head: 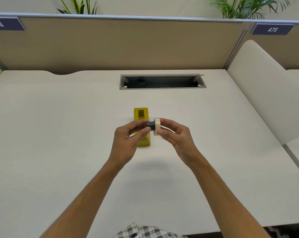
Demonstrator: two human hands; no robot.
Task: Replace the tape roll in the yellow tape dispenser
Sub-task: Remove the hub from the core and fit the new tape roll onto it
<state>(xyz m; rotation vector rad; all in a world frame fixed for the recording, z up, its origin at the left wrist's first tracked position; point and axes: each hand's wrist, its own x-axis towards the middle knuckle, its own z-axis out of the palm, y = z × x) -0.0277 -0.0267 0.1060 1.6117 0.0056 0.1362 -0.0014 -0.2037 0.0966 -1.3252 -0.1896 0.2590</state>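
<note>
The left hand (128, 134) pinches a dark hub (151, 126) between thumb and fingertips; the right hand (175, 134) grips a white tape roll (157, 126) by its rim. Hub and roll meet end to end, their shared axis running left to right. Just beyond and below them, the yellow dispenser (142, 115) lies lengthwise on the worktop (59, 117), its cradle empty.
</note>
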